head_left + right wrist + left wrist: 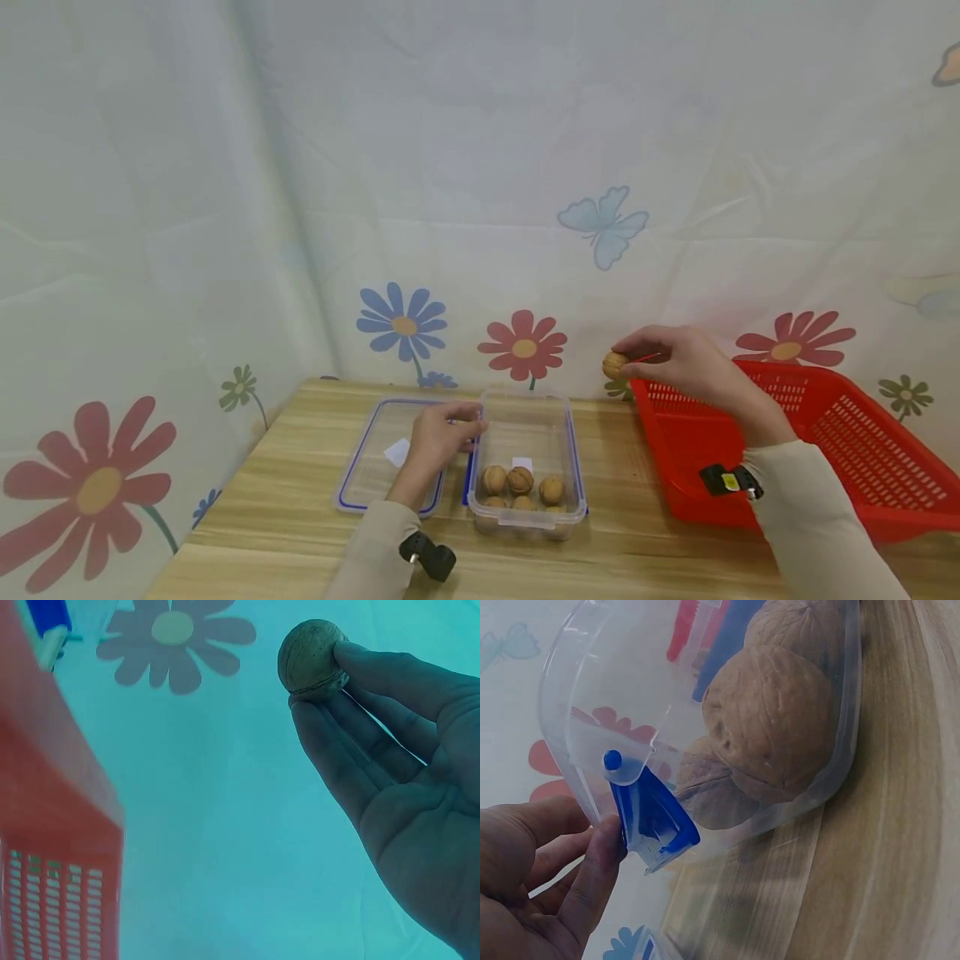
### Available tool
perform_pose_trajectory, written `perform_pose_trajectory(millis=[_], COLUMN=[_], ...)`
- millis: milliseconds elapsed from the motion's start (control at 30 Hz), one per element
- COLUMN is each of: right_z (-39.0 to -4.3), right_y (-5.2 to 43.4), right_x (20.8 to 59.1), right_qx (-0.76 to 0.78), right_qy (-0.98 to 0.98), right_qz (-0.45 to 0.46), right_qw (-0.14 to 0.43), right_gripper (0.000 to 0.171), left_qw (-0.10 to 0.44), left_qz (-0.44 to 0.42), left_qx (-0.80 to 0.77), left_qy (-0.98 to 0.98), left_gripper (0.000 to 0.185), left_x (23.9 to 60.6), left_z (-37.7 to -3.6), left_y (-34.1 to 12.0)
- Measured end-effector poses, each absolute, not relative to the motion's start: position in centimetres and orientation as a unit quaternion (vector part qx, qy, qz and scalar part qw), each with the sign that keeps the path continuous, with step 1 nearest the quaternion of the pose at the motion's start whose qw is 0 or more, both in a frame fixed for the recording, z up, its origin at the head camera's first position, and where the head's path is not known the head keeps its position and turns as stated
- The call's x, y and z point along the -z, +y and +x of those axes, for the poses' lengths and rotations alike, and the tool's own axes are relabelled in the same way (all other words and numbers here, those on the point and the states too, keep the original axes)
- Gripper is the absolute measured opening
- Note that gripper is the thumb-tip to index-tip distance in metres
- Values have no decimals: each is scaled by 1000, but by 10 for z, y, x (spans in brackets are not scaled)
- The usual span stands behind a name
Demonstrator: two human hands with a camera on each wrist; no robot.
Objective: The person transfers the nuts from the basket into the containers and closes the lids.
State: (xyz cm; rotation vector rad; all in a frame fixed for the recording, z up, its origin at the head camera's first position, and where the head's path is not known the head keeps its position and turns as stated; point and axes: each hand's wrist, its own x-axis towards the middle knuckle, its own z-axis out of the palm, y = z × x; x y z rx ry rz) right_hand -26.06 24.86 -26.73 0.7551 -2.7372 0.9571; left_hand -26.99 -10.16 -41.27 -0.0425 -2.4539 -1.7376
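A clear plastic food container (525,429) with a blue-edged rim stands on the table, several walnuts (520,481) gathered at its near end. At the container's left side, my left hand (442,433) holds the rim by a blue side clip (649,817), thumb against the clip. My right hand (678,367) pinches a single walnut (614,365) between thumb and fingertips. It is raised above the far left corner of a red plastic basket (667,467). In the right wrist view the same walnut (311,660) shows at the fingertips.
Left of the container lies its clear lid (375,458) with a blue seal, partly behind the left hand. The red basket takes up the table's right side; the right forearm crosses over it. A flower-printed curtain (465,167) hangs behind the table.
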Motion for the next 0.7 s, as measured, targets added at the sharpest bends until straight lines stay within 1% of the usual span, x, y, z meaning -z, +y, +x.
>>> perform_pose_trajectory(millis=[267, 433, 700], right_z=[-258, -259, -260], right_y=[221, 204, 182], right_x=[285, 294, 307], right_qx=[-389, -412, -433], right_qy=[-876, -858, -846], right_qz=[281, 304, 312], right_qw=[53, 41, 23], right_gripper=[30, 30, 29], left_qw=[64, 64, 65], left_qz=[-14, -16, -16], left_qx=[582, 576, 571], left_qy=[-811, -815, -818], left_gripper=[33, 33, 34], left_x=[412, 409, 405], left_z=[-268, -267, -263], left_y=[-102, -102, -100])
